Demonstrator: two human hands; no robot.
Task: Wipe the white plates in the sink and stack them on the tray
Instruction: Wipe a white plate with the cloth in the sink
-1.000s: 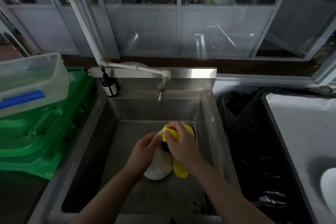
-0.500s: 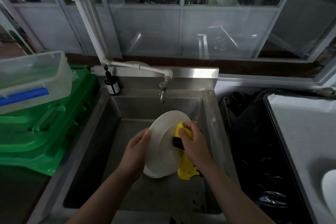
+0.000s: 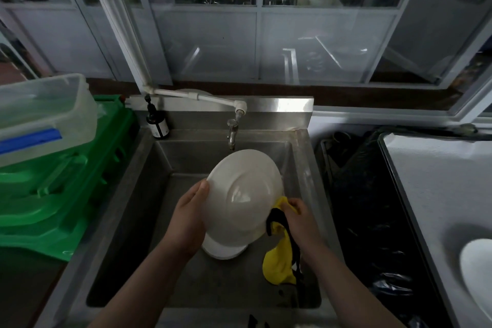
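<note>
Stainless-steel sink [image 3: 127,205] filling the middle of the view, deep basin, tap [image 3: 232,133] hanging over its back wall from a white pipe [image 3: 197,96]. To the right, across a dark gap stuffed with black plastic bags [image 3: 356,210], a grey tray [image 3: 436,194] with one white plate on it [image 3: 476,271], cut off by the frame edge. To the left, stacked green plastic crates [image 3: 53,200], topped by a clear lidded container [image 3: 45,114] with a blue clip. Over the basin, tilted steeply with its face toward the camera, a large white plate [image 3: 242,194], upper rim just below the tap. Beneath it, down in the sink, more white plates [image 3: 223,250], mostly hidden. Left hand [image 3: 186,221] grasping the tilted plate by its left rim, thumb on the front edge, fingers behind. Right hand [image 3: 300,224] clenched around a yellow cloth with black trim [image 3: 279,266], pressed against the plate's lower right rim, loose end dangling toward the basin floor. At the sink's back left corner, a small dark pump bottle [image 3: 157,125], upright.
</note>
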